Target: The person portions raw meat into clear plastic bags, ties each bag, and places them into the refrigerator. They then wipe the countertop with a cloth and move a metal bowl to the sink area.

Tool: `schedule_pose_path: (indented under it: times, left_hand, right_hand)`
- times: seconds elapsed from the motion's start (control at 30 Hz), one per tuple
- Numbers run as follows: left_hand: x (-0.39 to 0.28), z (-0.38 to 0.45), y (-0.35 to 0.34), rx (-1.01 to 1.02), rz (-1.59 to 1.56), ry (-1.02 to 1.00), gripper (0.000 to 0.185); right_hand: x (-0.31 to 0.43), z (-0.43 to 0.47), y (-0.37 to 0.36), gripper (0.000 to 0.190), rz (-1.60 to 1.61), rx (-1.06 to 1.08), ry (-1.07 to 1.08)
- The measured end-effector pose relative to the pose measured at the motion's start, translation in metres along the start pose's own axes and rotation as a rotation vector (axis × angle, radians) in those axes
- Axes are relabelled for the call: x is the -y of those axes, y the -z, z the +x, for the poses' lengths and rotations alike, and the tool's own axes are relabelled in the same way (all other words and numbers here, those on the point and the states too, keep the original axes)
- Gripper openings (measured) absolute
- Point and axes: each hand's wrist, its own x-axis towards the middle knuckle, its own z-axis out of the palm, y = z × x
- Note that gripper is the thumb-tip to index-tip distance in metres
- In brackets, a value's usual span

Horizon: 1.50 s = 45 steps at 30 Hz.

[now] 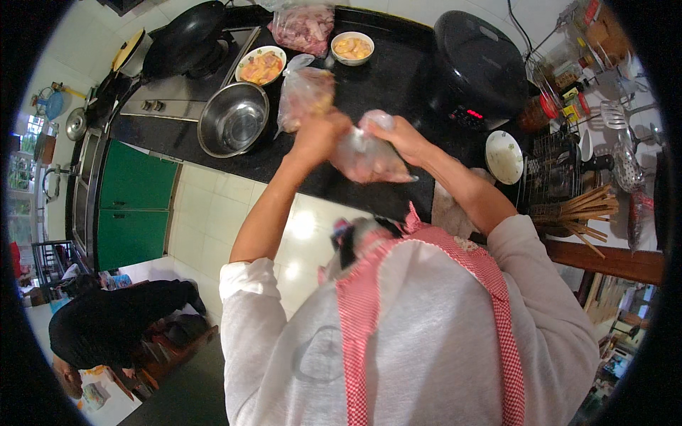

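Observation:
Over the black countertop (389, 90), my left hand (322, 136) and my right hand (397, 137) grip the upper part of a clear plastic bag (370, 160) of pale pink raw meat. The hands are a little apart, with the bag hanging between and below them. Just beyond my left hand is a second knotted plastic bag (306, 96) of meat. Left of it sits an empty steel bowl (234, 120). Behind are a patterned bowl of yellowish raw meat pieces (261, 65), a smaller such bowl (352, 48) and a large bag of red meat (302, 26).
A black electric cooker (477, 69) with a lit display stands at the right, near a white bowl (504, 157), chopsticks (581, 210) and a rack of utensils. At the upper left, a wok (184, 40) sits on the gas hob (170, 104). Another person (117, 325) bends at the lower left.

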Motion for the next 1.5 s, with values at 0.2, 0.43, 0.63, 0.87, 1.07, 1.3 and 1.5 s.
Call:
schedule_pose_path:
  times: [0.2, 0.43, 0.63, 0.87, 1.07, 1.3, 1.5]
  left_hand:
    - [0.013, -0.065, -0.025, 0.301, 0.077, 0.461, 0.011]
    - [-0.021, -0.041, -0.021, -0.258, -1.446, 0.791, 0.023]
    - [-0.040, -0.014, -0.056, -0.770, -1.976, 0.919, 0.034]
    - [-0.036, -0.009, -0.064, -0.669, -1.639, 1.113, 0.032]
    - [-0.054, 0.010, -0.038, -0.054, -0.828, 0.476, 0.039]
    - [-0.060, 0.013, -0.030, 0.155, -0.730, 0.599, 0.017]
    - [-0.064, 0.021, -0.021, 0.015, -0.928, 0.573, 0.014]
  right_hand:
    - [-0.047, -0.043, 0.022, 0.019, -0.018, -0.215, -0.206]
    - [-0.021, -0.045, 0.020, 0.021, 0.174, -0.125, -0.108]
    - [-0.012, -0.043, 0.003, 0.024, 0.472, -0.249, -0.264]
    - [-0.014, -0.048, 0.010, 0.023, 0.461, -0.202, -0.289]
    - [0.025, -0.039, -0.008, 0.018, -0.042, -0.263, 0.030]
    - [0.043, -0.032, -0.010, 0.019, -0.005, -0.133, 0.200]
    - [0.002, -0.017, 0.016, 0.035, 0.119, 0.198, -0.114]
